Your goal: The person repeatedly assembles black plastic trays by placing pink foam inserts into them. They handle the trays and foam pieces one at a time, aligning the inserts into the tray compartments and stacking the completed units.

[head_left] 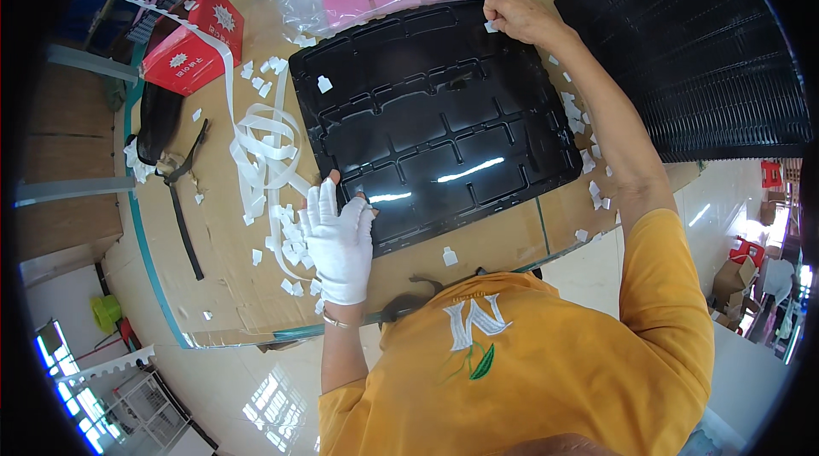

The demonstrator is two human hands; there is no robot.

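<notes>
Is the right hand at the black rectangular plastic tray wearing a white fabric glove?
No, the right hand, holding a small white piece, is bare, while the white glove is on the left hand.

mustard short-sleeved shirt (554, 362), as I see it from afar, pale motif (475, 321) and green leaf (484, 363), white open-fingertip glove (343, 264) on the left hand (338, 238), slim bracelet (339, 322), ungloved right hand (527, 17)

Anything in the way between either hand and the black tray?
Nothing visible. The gloved left hand is at the near left edge of the black tray; the right hand, pinching a small white piece, is at its far right corner.
</notes>
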